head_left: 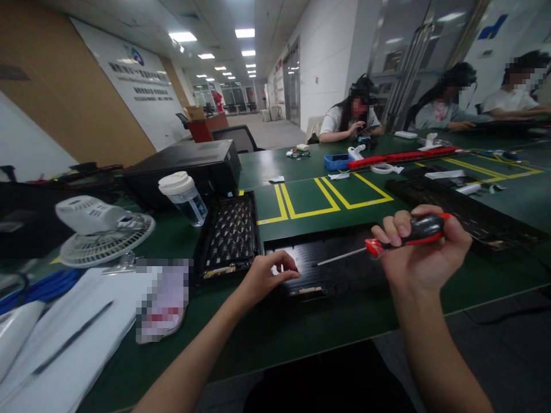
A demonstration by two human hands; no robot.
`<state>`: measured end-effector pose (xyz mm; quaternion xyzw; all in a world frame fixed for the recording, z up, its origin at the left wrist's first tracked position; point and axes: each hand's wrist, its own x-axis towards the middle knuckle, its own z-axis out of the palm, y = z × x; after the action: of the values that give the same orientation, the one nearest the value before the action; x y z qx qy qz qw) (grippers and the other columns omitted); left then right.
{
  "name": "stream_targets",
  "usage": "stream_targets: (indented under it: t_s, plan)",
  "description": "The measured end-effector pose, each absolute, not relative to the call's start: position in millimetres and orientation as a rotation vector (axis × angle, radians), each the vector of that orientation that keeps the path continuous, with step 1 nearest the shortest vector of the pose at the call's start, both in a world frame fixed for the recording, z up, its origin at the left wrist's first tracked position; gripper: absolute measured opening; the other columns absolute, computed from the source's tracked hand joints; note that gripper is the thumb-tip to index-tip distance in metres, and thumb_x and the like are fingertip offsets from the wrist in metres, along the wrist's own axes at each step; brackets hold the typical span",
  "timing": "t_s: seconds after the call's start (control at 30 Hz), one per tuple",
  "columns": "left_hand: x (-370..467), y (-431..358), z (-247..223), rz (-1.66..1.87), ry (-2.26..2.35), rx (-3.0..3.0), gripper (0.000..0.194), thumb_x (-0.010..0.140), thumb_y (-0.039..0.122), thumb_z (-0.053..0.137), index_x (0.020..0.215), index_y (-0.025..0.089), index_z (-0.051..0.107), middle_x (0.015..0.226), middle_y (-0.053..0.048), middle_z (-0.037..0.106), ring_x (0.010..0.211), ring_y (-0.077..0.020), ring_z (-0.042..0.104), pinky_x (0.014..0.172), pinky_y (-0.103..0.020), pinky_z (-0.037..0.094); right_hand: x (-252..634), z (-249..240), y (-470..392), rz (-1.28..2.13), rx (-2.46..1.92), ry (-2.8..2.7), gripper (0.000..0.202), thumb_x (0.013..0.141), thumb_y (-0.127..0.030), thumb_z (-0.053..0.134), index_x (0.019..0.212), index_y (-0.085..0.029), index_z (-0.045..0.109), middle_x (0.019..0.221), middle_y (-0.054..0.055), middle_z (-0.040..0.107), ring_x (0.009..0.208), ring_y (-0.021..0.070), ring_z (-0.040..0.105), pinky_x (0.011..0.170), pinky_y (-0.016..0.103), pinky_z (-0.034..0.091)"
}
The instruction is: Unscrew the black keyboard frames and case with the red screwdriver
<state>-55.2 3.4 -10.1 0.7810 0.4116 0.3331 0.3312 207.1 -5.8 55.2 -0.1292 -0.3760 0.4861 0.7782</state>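
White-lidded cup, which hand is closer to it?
Left. The left hand is right of the cup, at the black panel; the right hand, holding the screwdriver, is much farther right.

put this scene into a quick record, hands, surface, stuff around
right hand: wrapped around a red-and-black screwdriver
left hand: fingers curled near the screwdriver's tip; whether it holds anything is unclear
beneath hands: black panel
surface: green table
at picture left: fan, bottle, papers, pen
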Motion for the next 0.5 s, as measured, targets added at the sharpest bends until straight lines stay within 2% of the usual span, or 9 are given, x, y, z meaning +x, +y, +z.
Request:
stream_targets:
  t_s: [0.17,0.5]
  plan:
    - [-53,-3,-11,1.014,0.988,1.886,0.021,0.076,0.034,0.074,0.074,0.015,0.068,0.072,-0.003,0.069,0.068,-0.0144,0.061,0.064,-0.025,0.045,191,49,-20,1.007,-0.236,-0.827,0.024,0.075,-0.046,0.056,0.078,-0.022,0.059,0.053,-0.004,0.046,0.044,0.0095,0.039,0.046,0.025,0.033]
    - [-54,-5,-14,1.074,0.952,1.873,0.031,0.073,0.045,0.076,0.071,0.015,0.069,0.069,-0.004,0.069,0.064,-0.0139,0.06,0.061,-0.024,0.043,185,54,-33,0.966,-0.213,-0.804,0.023,0.078,-0.043,0.053,0.078,-0.021,0.06,0.051,-0.005,0.042,0.042,0.0088,0.035,0.042,0.024,0.032]
